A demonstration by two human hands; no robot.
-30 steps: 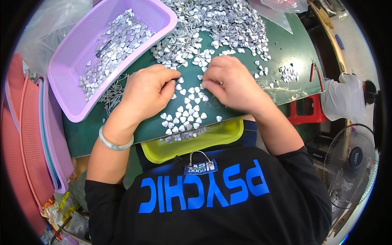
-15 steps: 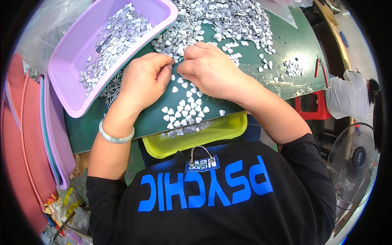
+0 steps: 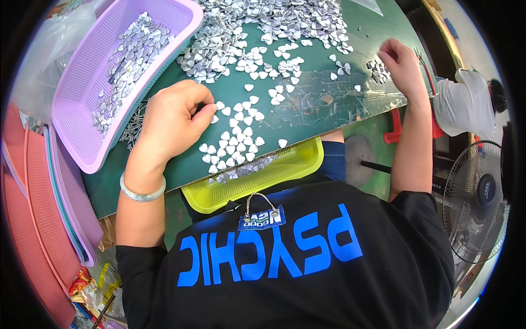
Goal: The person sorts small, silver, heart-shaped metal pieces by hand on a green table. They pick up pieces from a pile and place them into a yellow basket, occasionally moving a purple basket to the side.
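Observation:
Small silver heart-shaped pieces (image 3: 235, 140) lie scattered on the green table in front of me. My left hand (image 3: 174, 118) is at their left edge, thumb and forefinger pinched together beside a heart piece; whatever they hold, if anything, is too small to make out. Off to the right, my right hand (image 3: 404, 66) is over a separate small pile of pieces (image 3: 378, 71), its fingers curled together and their tips partly hidden. A large heap of the heart pieces (image 3: 263, 27) covers the far part of the table.
A purple basket (image 3: 74, 118) with more hearts stands at the left, with metal pins (image 3: 133, 127) beside it. Below the table edge sits a yellow-green basket (image 3: 257, 186) holding pieces. Red-handled pliers (image 3: 426, 74) lie far right, near a fan (image 3: 482, 192) and red stool (image 3: 393, 129).
My right hand has left the spot beside my left hand and moved right to the small pile. My left hand remains beside the scattered hearts, still pinched. The view has shifted slightly.

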